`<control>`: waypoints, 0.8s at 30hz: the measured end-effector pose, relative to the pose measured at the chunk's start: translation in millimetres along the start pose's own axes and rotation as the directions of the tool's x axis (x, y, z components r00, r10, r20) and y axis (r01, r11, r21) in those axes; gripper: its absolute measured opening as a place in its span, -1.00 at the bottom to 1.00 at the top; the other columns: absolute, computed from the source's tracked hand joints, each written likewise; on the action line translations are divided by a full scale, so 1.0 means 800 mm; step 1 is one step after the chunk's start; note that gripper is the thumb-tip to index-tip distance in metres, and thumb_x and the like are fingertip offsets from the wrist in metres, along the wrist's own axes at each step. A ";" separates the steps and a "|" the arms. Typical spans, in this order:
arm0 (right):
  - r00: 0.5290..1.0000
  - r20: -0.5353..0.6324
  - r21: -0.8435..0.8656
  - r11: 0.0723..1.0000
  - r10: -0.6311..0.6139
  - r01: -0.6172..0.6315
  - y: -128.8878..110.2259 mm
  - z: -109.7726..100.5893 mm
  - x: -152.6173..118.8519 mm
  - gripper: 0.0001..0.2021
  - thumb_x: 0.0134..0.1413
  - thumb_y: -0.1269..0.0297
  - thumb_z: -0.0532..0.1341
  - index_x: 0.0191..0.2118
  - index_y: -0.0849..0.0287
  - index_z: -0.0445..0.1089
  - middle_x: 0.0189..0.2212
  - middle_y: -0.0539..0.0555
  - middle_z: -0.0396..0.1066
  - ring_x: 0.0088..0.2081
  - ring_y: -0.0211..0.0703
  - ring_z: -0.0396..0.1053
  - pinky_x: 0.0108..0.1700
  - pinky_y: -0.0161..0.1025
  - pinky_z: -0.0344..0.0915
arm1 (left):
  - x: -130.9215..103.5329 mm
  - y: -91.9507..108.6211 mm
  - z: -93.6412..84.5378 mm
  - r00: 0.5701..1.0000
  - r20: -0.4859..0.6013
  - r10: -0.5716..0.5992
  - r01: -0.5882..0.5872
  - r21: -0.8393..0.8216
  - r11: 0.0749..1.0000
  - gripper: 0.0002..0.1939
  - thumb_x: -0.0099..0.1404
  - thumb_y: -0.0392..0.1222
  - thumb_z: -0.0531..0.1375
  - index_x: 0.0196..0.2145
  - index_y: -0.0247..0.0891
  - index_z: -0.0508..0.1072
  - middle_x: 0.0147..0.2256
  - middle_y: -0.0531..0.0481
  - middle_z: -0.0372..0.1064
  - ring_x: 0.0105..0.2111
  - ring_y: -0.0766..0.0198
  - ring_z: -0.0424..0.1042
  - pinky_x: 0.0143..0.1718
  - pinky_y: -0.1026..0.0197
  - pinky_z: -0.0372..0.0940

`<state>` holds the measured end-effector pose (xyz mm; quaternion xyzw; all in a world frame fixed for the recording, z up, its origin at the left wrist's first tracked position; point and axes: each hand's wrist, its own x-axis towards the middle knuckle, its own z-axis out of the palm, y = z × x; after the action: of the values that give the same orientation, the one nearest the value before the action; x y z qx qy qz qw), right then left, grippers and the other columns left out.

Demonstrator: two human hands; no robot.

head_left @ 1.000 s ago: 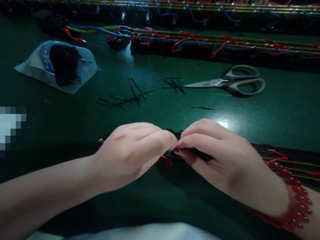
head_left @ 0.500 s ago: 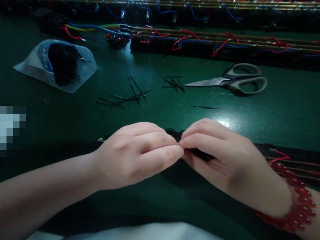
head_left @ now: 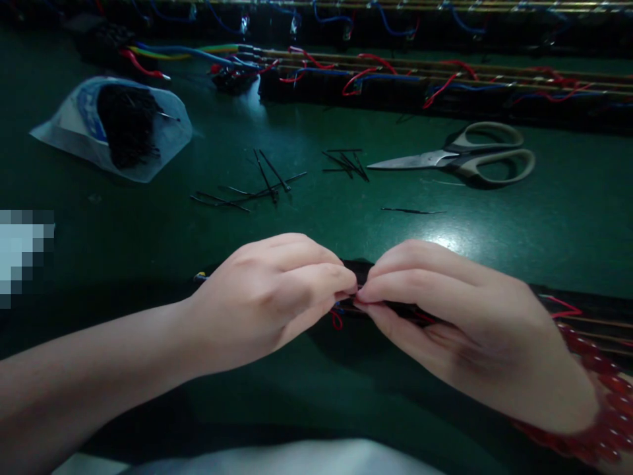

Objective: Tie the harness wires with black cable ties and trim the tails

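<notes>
Both hands meet over a dark strip [head_left: 603, 305] with red wires and brass-coloured rails, lying across the near part of the green table. My left hand [head_left: 277, 293] has its fingers pinched together; what lies between the fingertips is too small to make out. Close beside it, my right hand [head_left: 445, 310] also pinches at the strip, its grip contents hidden. A small red wire loop [head_left: 337, 320] shows below the left fingertips. Red beads [head_left: 596, 376] circle the right wrist. Most of the strip's middle is covered by the hands.
Grey-handled scissors [head_left: 445, 158] lie beyond the right hand. Several black ties [head_left: 267, 188] are scattered on the green table [head_left: 306, 218], with a second small pile [head_left: 346, 163]. A plastic bag of black ties [head_left: 131, 125] sits back left. Wired strips [head_left: 386, 79] cross the back.
My right hand has shifted slightly right. The left fingers have drawn back and curled, showing a gap between the hands and the red wire loop beneath.
</notes>
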<state>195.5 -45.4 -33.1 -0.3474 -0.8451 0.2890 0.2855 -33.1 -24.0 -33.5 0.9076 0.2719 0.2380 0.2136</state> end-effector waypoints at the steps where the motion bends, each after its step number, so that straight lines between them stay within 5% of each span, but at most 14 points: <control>1: 1.000 0.008 0.005 1.000 -0.007 0.007 0.000 -0.001 0.000 -0.86 0.22 0.55 0.23 -0.20 0.17 0.42 -0.28 0.06 0.50 -0.22 -0.24 0.44 -0.20 -0.31 0.41 | 0.000 0.000 0.000 1.000 0.008 -0.005 0.005 0.003 1.000 -0.88 0.42 -0.33 0.18 -0.13 -0.32 0.50 -0.18 -0.02 0.57 -0.16 0.38 0.52 -0.11 0.37 0.40; 17: 0.997 -0.039 -0.277 0.959 -0.069 0.056 -0.002 0.015 0.000 -0.86 0.25 0.53 0.15 -0.20 0.18 0.39 -0.33 0.11 0.49 -0.28 -0.08 0.39 -0.24 -0.11 0.39 | 0.010 0.002 -0.003 0.992 0.100 -0.077 0.077 0.009 0.997 -0.87 0.41 -0.35 0.16 -0.19 -0.28 0.53 -0.23 0.03 0.54 -0.22 0.35 0.49 -0.16 0.35 0.36; 24: 0.998 -0.049 -0.267 0.963 -0.041 0.026 -0.003 0.014 0.000 -0.85 0.25 0.56 0.12 -0.24 0.16 0.32 -0.34 0.09 0.46 -0.28 -0.10 0.37 -0.21 -0.11 0.35 | 0.012 0.002 -0.003 0.986 0.074 -0.151 0.155 -0.062 0.986 -0.88 0.32 -0.40 0.23 -0.26 -0.24 0.53 -0.28 0.11 0.53 -0.27 0.43 0.48 -0.21 0.43 0.34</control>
<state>186.6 -50.4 -39.2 -0.3759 -0.8741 0.1583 0.2636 -26.2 -19.0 -27.8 0.8840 0.3250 0.1986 0.2712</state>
